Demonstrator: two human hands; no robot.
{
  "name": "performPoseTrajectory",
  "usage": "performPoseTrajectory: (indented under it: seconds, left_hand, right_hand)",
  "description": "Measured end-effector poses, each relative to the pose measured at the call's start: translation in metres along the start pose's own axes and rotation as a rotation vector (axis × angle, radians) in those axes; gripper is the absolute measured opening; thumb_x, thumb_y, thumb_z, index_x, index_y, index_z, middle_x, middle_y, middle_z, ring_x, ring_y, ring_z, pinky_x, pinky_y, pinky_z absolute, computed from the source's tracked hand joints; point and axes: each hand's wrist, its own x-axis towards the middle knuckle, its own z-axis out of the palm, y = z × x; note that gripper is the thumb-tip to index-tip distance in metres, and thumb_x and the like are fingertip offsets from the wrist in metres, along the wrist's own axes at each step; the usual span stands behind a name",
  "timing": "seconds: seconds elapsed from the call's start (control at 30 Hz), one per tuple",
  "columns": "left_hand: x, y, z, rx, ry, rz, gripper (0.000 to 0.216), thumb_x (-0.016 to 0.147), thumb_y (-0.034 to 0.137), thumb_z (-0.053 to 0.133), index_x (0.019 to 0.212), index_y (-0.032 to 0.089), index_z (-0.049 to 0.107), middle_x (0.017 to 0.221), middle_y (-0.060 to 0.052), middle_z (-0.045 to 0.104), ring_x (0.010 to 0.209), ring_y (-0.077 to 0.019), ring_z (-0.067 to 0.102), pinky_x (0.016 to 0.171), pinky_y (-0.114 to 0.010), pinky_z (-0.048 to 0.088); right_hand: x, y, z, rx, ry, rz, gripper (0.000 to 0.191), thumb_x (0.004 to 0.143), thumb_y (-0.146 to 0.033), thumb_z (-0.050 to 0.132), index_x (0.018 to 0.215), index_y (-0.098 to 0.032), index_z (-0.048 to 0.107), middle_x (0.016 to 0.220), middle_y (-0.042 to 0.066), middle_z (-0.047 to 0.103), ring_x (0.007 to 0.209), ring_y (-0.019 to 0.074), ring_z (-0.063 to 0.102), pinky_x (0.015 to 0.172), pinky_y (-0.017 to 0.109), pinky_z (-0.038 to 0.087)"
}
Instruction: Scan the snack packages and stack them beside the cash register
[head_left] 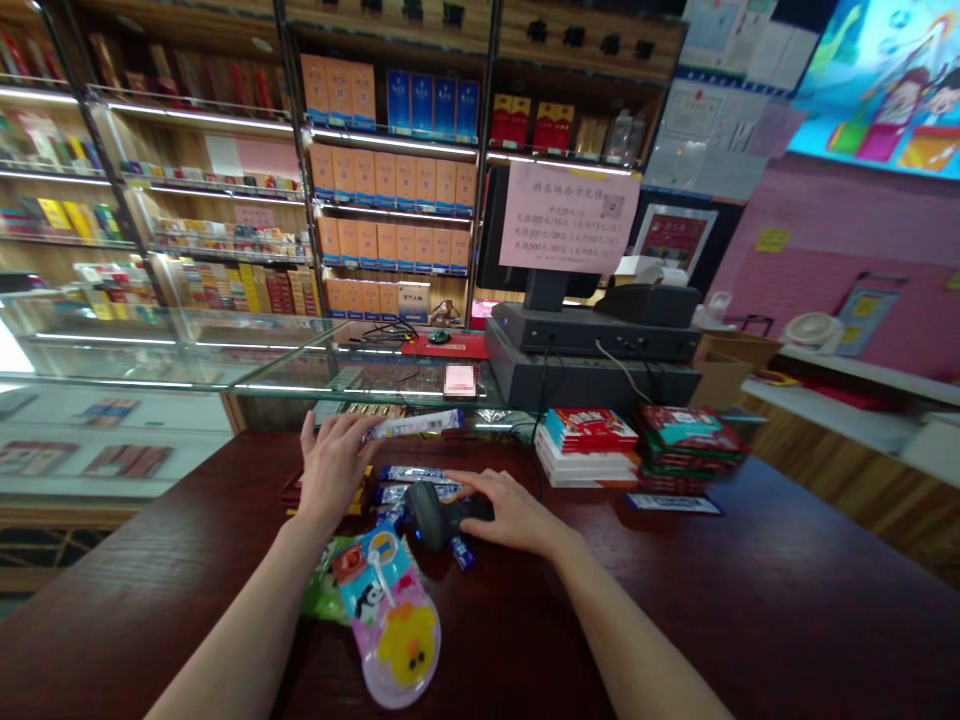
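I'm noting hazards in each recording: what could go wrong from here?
The left hand seems to hold the wrapped bar near one end, so it could tip or slip.
The right hand has the scanner right among similar blue-and-white packets, so it might nudge them or read the wrong one.

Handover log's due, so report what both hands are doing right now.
Left hand: holding a thin white-and-blue packet by one end.
Right hand: holding the dark scanner.
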Motion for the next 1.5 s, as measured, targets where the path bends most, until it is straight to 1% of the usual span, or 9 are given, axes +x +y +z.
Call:
performPoseTrajectory:
  seconds: [0.1, 0.23, 0.37, 0.6, 0.7, 0.83, 1.0, 1.2, 1.5]
  left_hand:
    - [0.001, 0.005, -0.001, -0.017, -0.001, 0.033, 0.027, 0.093, 0.029, 0.058, 0.118, 0.03, 0.068, 0.112, -0.005, 0.073, 0.114, -0.0268, 0.06, 0.121, -0.057, 0.013]
    - [0.001, 0.011, -0.002, -0.044, -0.004, 0.102, 0.028, 0.094, 0.029, 0.058, 0.12, 0.031, 0.067, 0.113, -0.004, 0.072, 0.115, -0.0257, 0.06, 0.122, -0.055, 0.011]
    - [0.0, 0.018, 0.0, -0.069, -0.02, 0.169, 0.025, 0.094, 0.031, 0.06, 0.118, 0.03, 0.068, 0.114, -0.004, 0.072, 0.114, -0.0253, 0.061, 0.122, -0.056, 0.012]
    - [-0.003, 0.03, 0.005, -0.133, -0.064, 0.273, 0.026, 0.095, 0.032, 0.058, 0.118, 0.03, 0.068, 0.114, -0.004, 0.072, 0.113, -0.0236, 0.063, 0.123, -0.054, 0.012]
    - [-0.003, 0.031, 0.006, -0.153, -0.072, 0.258, 0.029, 0.094, 0.032, 0.058, 0.123, 0.029, 0.065, 0.119, -0.005, 0.071, 0.115, -0.0236, 0.063, 0.123, -0.053, 0.014]
    - [-0.001, 0.027, 0.008, -0.165, -0.079, 0.14, 0.038, 0.091, 0.037, 0.062, 0.128, 0.028, 0.061, 0.123, -0.008, 0.07, 0.118, -0.0256, 0.063, 0.114, -0.048, 0.032]
    - [0.005, 0.024, 0.008, -0.387, -0.228, 0.02, 0.036, 0.085, 0.048, 0.063, 0.114, 0.026, 0.069, 0.097, -0.002, 0.077, 0.086, -0.0209, 0.071, 0.085, -0.033, 0.052]
    - [0.012, 0.032, 0.005, -0.68, -0.404, -0.132, 0.043, 0.081, 0.051, 0.061, 0.113, 0.024, 0.069, 0.092, -0.001, 0.077, 0.086, -0.0213, 0.072, 0.081, -0.032, 0.054]
    - [0.018, 0.063, 0.001, -0.675, -0.366, -0.082, 0.023, 0.078, 0.042, 0.064, 0.091, 0.023, 0.067, 0.079, 0.001, 0.074, 0.076, -0.0189, 0.07, 0.074, -0.029, 0.052]
  right_hand:
    - [0.003, 0.007, 0.001, 0.097, 0.145, 0.041, 0.054, 0.088, -0.028, 0.065, 0.14, -0.029, 0.054, 0.116, 0.003, 0.073, 0.104, 0.0222, 0.063, 0.099, 0.041, 0.044]
    - [0.01, 0.024, 0.003, 0.341, 0.45, 0.172, 0.04, 0.091, -0.035, 0.059, 0.13, -0.025, 0.06, 0.114, 0.006, 0.072, 0.089, 0.0181, 0.066, 0.082, 0.034, 0.052]
    - [0.017, 0.035, 0.003, 0.602, 0.66, 0.238, 0.046, 0.084, -0.045, 0.065, 0.122, -0.02, 0.06, 0.106, 0.009, 0.073, 0.086, 0.0193, 0.068, 0.08, 0.035, 0.054]
    - [0.015, 0.034, -0.002, 0.669, 0.557, 0.299, 0.039, 0.077, -0.046, 0.073, 0.104, -0.019, 0.072, 0.075, 0.001, 0.071, 0.073, 0.0199, 0.067, 0.073, 0.034, 0.053]
    - [0.014, 0.032, -0.005, 0.682, 0.541, 0.285, 0.032, 0.074, -0.044, 0.075, 0.093, -0.019, 0.075, 0.081, 0.003, 0.075, 0.076, 0.0205, 0.068, 0.075, 0.034, 0.053]
    - [0.015, 0.033, -0.007, 0.668, 0.558, 0.251, 0.03, 0.075, -0.044, 0.075, 0.091, -0.019, 0.075, 0.088, 0.005, 0.077, 0.082, 0.0215, 0.07, 0.08, 0.035, 0.054]
    - [0.014, 0.037, -0.011, 0.611, 0.602, 0.243, 0.027, 0.076, -0.042, 0.074, 0.091, -0.019, 0.075, 0.087, 0.004, 0.076, 0.081, 0.0207, 0.069, 0.079, 0.035, 0.054]
    - [0.001, 0.036, -0.024, 0.55, 0.61, 0.26, 0.026, 0.074, -0.041, 0.073, 0.089, -0.019, 0.074, 0.085, 0.003, 0.074, 0.081, 0.0208, 0.068, 0.08, 0.035, 0.052]
    - [-0.032, 0.042, -0.046, 0.283, 0.625, 0.274, 0.022, 0.08, -0.038, 0.064, 0.09, -0.023, 0.077, 0.089, 0.002, 0.076, 0.084, 0.0212, 0.066, 0.082, 0.034, 0.049]
